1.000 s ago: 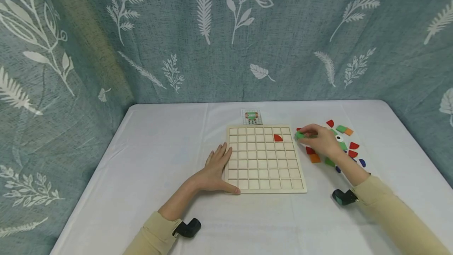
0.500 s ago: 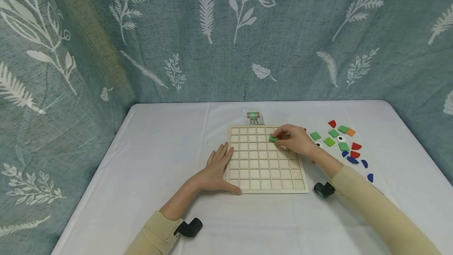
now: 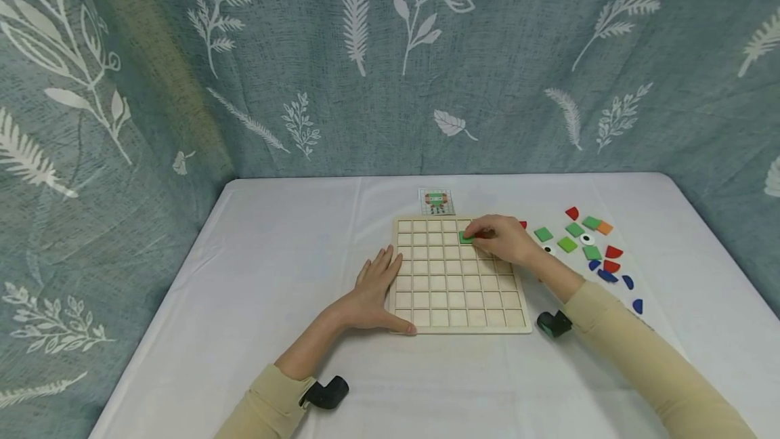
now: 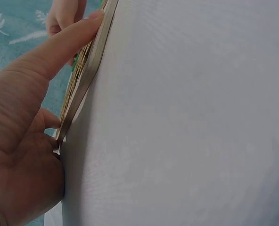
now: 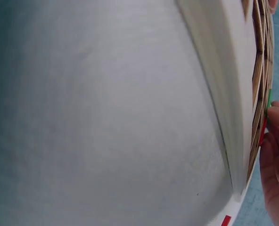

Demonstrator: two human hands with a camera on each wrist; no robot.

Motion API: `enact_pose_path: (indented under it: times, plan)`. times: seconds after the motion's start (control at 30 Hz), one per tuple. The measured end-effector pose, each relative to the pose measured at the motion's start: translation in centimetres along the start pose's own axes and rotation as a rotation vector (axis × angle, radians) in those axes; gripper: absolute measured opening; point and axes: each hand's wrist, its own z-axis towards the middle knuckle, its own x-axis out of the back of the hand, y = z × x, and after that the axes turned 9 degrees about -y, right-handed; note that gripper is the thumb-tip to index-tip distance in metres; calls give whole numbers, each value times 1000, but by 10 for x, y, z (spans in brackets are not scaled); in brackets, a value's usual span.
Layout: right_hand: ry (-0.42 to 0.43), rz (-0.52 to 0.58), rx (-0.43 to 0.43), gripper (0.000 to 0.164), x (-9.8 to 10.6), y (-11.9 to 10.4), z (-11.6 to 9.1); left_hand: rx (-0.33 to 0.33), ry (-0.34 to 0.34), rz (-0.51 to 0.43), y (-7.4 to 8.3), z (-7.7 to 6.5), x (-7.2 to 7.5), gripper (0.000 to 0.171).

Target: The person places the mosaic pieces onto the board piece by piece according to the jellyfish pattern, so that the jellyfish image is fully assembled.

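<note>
A pale wooden grid board [image 3: 453, 300] lies flat on the table. My left hand [image 3: 367, 297] rests along its left edge, fingers spread and thumb on the near left corner; the left wrist view shows the thumb [image 4: 78, 40] on the rim. Over the upper right part of the grid, my right hand [image 3: 501, 241] pinches a green square tile [image 3: 465, 238] that sits at a cell in the second row. Just right of it a red quarter-circle piece [image 5: 263, 132] shows in the right wrist view, mostly covered by my fingers in the head view.
Behind the board lies a small pattern card [image 3: 436, 202] with a green and red figure. Right of the board are loose pieces: green squares [image 3: 567, 244], red quarter-circles [image 3: 613, 252], blue half-rounds [image 3: 607, 276], an orange square [image 3: 604, 227] and white eye discs [image 3: 587, 239].
My right hand has carried the green square tile left from beside the board onto the grid, and the tile now lies flatter in a cell. My left hand has stayed put.
</note>
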Motion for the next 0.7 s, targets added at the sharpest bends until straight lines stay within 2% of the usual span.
enact_pose_path:
  times: [0.2, 0.33, 0.5, 0.7]
  plan:
    - [9, -50, 31, 17, 0, 1, -1, -1, -3, 8, 0, -1, 0, 128]
    - [42, 2, 0, 18, 3, 4, -8, -4, 0, 6, 1, 1, -1, 128]
    - [113, 80, -98, 22, 13, 12, -21, -2, 5, 2, 1, 1, -1, 128]
    - [181, 45, -241, 24, 29, 29, -44, -7, 5, 5, -1, 2, -2, 128]
